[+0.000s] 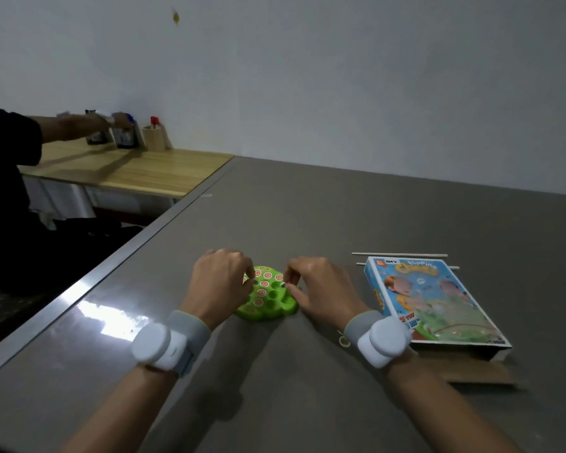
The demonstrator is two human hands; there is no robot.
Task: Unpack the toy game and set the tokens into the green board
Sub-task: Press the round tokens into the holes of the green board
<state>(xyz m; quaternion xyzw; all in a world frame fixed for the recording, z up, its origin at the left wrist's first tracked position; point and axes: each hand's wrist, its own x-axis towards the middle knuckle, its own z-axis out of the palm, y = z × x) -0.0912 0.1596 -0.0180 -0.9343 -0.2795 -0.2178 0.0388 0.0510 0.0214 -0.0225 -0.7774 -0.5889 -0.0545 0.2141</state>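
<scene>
The green board (pixel 276 309) lies on the grey table between my two hands. Several round orange-and-white tokens (pixel 261 283) sit in its wells, and some wells on the right side are hollow. My left hand (pixel 221 284) curls over the board's left edge, its fingertips down among the tokens. My right hand (pixel 317 286) hovers over the board's right side, with thumb and forefinger pinched on a small token that is barely visible. The blue game box (pixel 433 299) lies flat to the right, its near flap open.
Two thin wooden sticks (pixel 401 255) lie beyond the box. A small ring (pixel 343 341) sits by my right wrist. The table's metal edge (pixel 118 256) runs along the left. Another person reaches over a wooden table (pixel 128 171) at the far left.
</scene>
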